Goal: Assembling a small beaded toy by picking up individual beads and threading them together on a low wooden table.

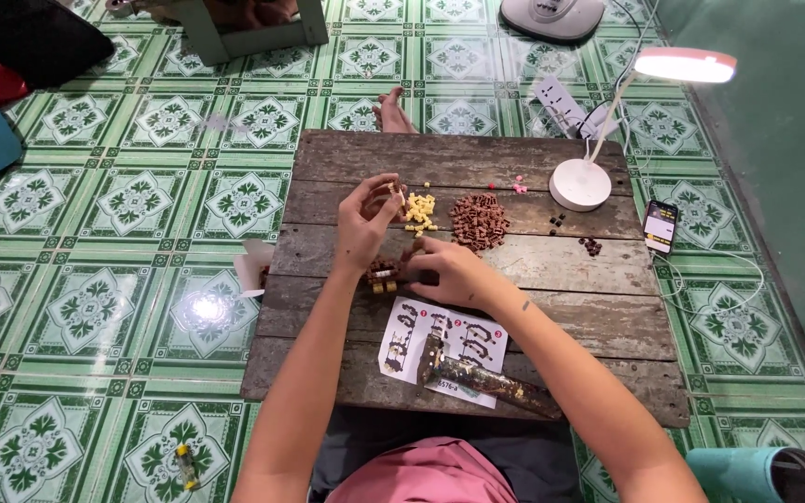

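My left hand [365,216] is raised over the low wooden table [552,265], pinching a small yellow brick [395,189] between thumb and fingers. My right hand [447,270] rests on the table and holds a small brown and yellow brick model [384,276]. Just beyond the hands lie a pile of yellow bricks [420,213] and a larger pile of brown bricks [479,221]. A white instruction sheet [454,335] with pictures lies near the table's front edge, weighted by a dark hammer [482,374].
A white desk lamp [581,182] stands at the back right, lit. A few dark bricks [591,246] and pink bricks [519,186] are scattered nearby. A phone [661,226] and a power strip [561,102] lie on the green tiled floor. A foot [391,110] shows behind the table.
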